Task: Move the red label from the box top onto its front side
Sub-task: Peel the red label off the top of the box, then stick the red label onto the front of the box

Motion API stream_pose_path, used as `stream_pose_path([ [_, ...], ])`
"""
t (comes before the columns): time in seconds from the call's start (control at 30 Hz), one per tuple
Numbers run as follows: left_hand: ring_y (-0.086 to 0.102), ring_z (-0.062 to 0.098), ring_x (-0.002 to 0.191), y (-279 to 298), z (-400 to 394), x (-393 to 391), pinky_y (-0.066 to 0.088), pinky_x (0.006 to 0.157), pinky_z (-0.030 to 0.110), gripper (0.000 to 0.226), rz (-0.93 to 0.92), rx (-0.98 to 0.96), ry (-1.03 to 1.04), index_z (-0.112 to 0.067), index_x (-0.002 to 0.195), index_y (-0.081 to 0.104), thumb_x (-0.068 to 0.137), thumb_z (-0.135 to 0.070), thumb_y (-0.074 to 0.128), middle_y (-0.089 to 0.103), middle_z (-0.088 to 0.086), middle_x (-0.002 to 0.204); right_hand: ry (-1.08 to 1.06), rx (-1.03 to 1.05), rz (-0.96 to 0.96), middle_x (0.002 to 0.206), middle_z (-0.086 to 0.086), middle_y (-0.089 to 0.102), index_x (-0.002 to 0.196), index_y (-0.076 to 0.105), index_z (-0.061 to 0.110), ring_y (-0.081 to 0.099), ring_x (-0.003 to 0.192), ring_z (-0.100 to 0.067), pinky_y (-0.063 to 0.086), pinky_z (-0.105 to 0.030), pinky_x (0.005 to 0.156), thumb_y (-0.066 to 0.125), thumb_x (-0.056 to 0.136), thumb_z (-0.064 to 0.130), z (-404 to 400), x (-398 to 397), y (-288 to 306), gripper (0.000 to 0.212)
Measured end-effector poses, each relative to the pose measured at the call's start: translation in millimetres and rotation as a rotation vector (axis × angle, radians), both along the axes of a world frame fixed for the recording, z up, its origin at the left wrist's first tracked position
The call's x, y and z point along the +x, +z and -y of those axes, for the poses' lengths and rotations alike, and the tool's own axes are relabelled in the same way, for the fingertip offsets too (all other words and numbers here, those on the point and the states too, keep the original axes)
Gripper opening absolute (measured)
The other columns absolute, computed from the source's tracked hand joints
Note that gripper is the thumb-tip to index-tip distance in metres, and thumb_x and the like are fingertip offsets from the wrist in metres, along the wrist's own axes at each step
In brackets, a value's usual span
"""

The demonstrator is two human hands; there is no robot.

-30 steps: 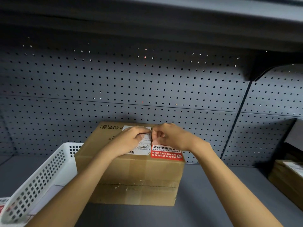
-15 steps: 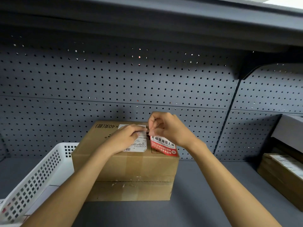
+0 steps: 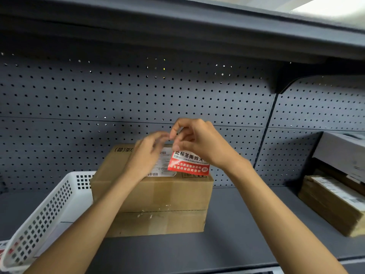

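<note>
A brown cardboard box (image 3: 167,196) stands on the grey shelf, with a white shipping label (image 3: 165,167) stuck on its top. The red label (image 3: 188,164) with white and black print hangs above the box top, peeled free, facing me. My right hand (image 3: 199,143) pinches its upper edge between thumb and fingers. My left hand (image 3: 146,155) hovers over the white label, fingers apart and blurred, its fingertips near the right hand's fingertips. Whether the left fingers touch the red label is unclear.
A white perforated plastic basket (image 3: 45,216) sits left of the box, touching it. Stacked brown and white boxes (image 3: 335,196) lie at the right. A grey pegboard wall (image 3: 138,95) is behind, an upper shelf (image 3: 177,32) overhead, and the grey shelf surface (image 3: 227,240) in front.
My right hand has lifted the red label fully off the box top and raised it. My left hand rose from the white label toward the right hand.
</note>
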State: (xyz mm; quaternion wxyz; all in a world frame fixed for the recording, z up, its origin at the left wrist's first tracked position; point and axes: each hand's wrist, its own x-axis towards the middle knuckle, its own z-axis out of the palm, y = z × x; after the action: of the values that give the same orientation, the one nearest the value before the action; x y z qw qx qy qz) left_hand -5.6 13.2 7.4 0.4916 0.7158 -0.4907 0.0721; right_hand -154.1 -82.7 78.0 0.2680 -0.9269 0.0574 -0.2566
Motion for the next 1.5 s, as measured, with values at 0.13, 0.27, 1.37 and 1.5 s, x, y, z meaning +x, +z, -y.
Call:
stream_pose_path([
  [0.13,0.064,0.006,0.093,6,-50,-37,0.048,0.082,0.020,0.016,-0.213,-0.250,-0.198,-0.024,0.106,0.056,0.096,-0.036,0.051,0.067,-0.003,0.098,0.001,0.015,0.025,0.080,-0.007,0.079,0.096,0.066,0.009,0.076,0.078,-0.015,0.060,-0.031,0.080,0.070,0.085,-0.007,-17,-5,-5,0.021],
  [0.27,0.064,0.009,0.087,-17,-77,-48,0.050,0.071,0.016,0.023,-0.311,-0.150,-0.227,-0.021,0.097,0.059,0.080,-0.023,0.075,0.065,-0.001,0.092,0.019,-0.008,-0.016,0.082,-0.003,0.078,0.097,0.066,0.016,0.076,0.081,-0.017,0.059,-0.042,0.083,0.067,0.085,-0.009,-39,-9,-16,0.028],
  [1.37,0.057,0.003,0.072,-140,-84,-53,0.044,0.066,0.017,0.013,-0.178,-0.200,0.174,-0.017,0.088,0.056,0.095,-0.028,0.056,0.060,-0.013,0.077,-0.451,0.514,0.331,0.088,0.003,0.067,0.086,0.058,0.025,0.067,0.067,-0.017,0.051,-0.016,0.059,0.076,0.084,-0.001,-78,-20,-190,0.031],
  [1.5,0.055,0.008,0.068,-140,-84,-50,0.039,0.061,0.011,0.013,-0.034,-0.163,0.246,-0.015,0.087,0.058,0.094,-0.026,0.058,0.062,-0.010,0.074,-0.497,0.535,0.353,0.083,0.003,0.069,0.076,0.059,0.023,0.068,0.068,-0.017,0.049,-0.015,0.060,0.079,0.084,0.007,-75,-16,-192,0.026],
])
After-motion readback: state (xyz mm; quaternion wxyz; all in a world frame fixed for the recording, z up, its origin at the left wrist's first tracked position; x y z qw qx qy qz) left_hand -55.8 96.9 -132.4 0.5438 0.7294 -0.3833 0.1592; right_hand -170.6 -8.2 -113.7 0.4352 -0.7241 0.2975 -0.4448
